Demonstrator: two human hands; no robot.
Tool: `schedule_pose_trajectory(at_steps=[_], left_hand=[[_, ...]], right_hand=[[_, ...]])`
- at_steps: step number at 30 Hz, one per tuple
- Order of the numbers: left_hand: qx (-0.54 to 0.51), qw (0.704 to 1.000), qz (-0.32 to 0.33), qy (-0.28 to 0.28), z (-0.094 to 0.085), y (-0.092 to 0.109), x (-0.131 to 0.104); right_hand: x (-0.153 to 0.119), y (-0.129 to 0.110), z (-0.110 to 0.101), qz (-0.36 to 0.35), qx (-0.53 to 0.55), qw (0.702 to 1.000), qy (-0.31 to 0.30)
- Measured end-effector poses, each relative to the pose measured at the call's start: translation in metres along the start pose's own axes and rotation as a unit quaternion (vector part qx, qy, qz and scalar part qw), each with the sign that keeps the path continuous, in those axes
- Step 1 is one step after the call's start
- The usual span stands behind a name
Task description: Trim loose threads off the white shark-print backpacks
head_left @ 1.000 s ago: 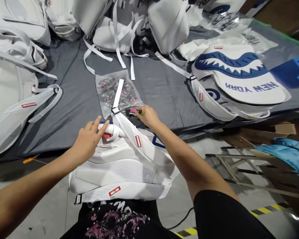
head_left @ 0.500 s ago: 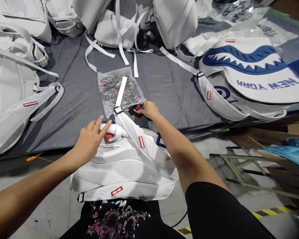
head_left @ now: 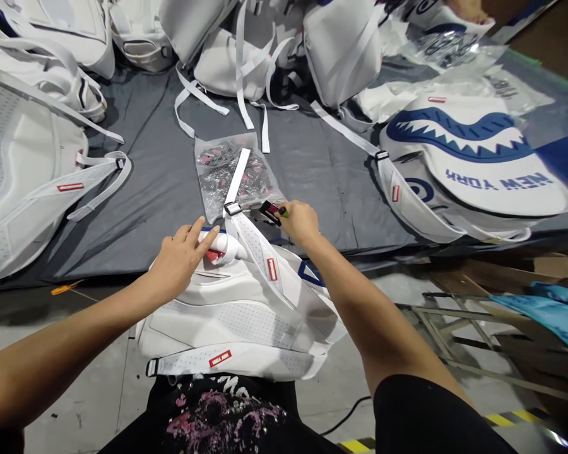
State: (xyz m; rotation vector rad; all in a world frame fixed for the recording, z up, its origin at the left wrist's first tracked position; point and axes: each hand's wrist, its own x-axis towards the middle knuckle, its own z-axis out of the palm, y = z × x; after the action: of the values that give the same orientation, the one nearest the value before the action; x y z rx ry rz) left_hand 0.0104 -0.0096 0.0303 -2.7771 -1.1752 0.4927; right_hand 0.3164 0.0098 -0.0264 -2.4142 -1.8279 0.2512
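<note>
A white backpack [head_left: 236, 315] lies on its side at my lap, against the table's near edge, its straps turned up. My left hand [head_left: 177, 258] rests on the top end of the bag, fingers spread, beside the rolled handle and a red label [head_left: 215, 254]. Between the fingers of my right hand [head_left: 301, 222] is a black tag [head_left: 271, 213] with pink print; a small green piece shows at the fingertips, too small to name. Just beyond lies a clear plastic bag [head_left: 213, 170] of black and pink tags, with a strap end and its buckle [head_left: 233, 209] across it.
A white and blue backpack [head_left: 473, 151] lies at the right of the grey-covered table [head_left: 151, 183]. Several white backpacks stand along the back and left. Clear plastic wrapping [head_left: 449, 47] lies at the back right. A metal frame [head_left: 468, 334] stands on the floor at right.
My right hand has drawn slightly back and right from the plastic bag, bringing the black tag into fuller view. My left hand stays on the backpack. The camera view has shifted a little.
</note>
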Motion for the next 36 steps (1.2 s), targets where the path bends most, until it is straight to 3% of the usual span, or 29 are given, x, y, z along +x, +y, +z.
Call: schedule_pose_trajectory(at_steps=[4,9,13,15,17,20,22,24,27,29,33,36], left_hand=[[0.004,1.000,0.001,0.007,0.000,0.000,-0.002],[-0.005,1.000,-0.001,0.014,0.000,0.002,-0.003],[-0.068,0.998,0.010,0.015,0.000,-0.008,-0.005],[-0.164,0.986,0.020,0.035,-0.004,-0.016,-0.008],[-0.269,0.954,0.006,0.134,-0.011,-0.020,-0.009],[-0.379,0.864,-0.014,0.330,-0.026,-0.006,-0.006],[-0.425,0.818,0.019,0.387,-0.035,0.012,-0.002],[-0.465,0.790,0.057,0.397,-0.041,0.031,0.001],[-0.505,0.752,0.050,0.420,-0.043,0.050,-0.001],[-0.488,0.744,0.026,0.456,-0.039,0.058,-0.003],[-0.367,0.769,-0.008,0.524,-0.028,0.072,-0.004],[-0.410,0.774,-0.021,0.482,-0.024,0.077,-0.003]], right_hand=[[-0.003,0.001,0.002,0.008,0.047,0.998,-0.027],[0.007,-0.006,0.016,0.020,-0.017,0.998,-0.057],[0.005,-0.005,0.011,0.014,-0.010,0.999,-0.040],[-0.005,-0.002,-0.003,-0.004,0.036,0.999,0.012],[-0.023,-0.002,-0.024,-0.048,0.106,0.988,0.101],[-0.059,-0.016,-0.058,-0.186,0.202,0.940,0.204],[-0.084,-0.030,-0.075,-0.288,0.249,0.902,0.205],[-0.103,-0.043,-0.084,-0.333,0.285,0.878,0.193],[-0.117,-0.053,-0.081,-0.294,0.343,0.873,0.185],[-0.119,-0.057,-0.072,-0.269,0.362,0.873,0.185],[-0.115,-0.068,-0.055,-0.193,0.329,0.885,0.267],[-0.115,-0.070,-0.053,-0.150,0.370,0.886,0.237]])
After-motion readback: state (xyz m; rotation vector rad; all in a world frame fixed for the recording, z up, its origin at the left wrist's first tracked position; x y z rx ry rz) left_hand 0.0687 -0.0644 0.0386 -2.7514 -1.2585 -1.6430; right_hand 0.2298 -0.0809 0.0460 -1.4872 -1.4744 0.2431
